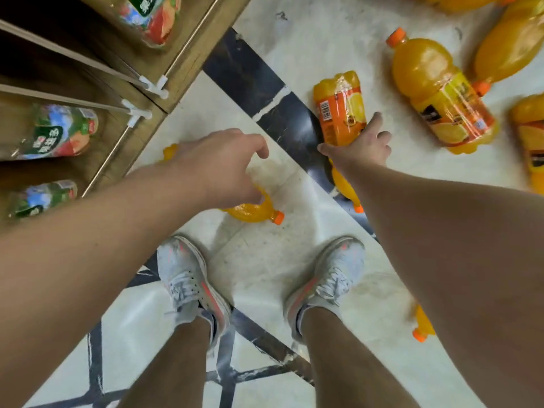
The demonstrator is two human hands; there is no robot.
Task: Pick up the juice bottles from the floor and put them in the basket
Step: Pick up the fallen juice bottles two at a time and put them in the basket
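I see my left hand [223, 166], mid-frame, with fingers curled down over an orange juice bottle [253, 210] lying on the floor [265, 260] — whether it truly grips, I cannot tell. My right hand [360, 145], right of centre, wraps thumb and fingers around a second bottle [340, 110] lying across a dark tile strip [265, 89]. Further juice bottles lie scattered — a large one [441, 92] at upper right (others run off the edge). A wooden shelf [188, 60] at upper left holds green-labelled bottles [56, 134]. My pale sneakers [191, 284] stand below.
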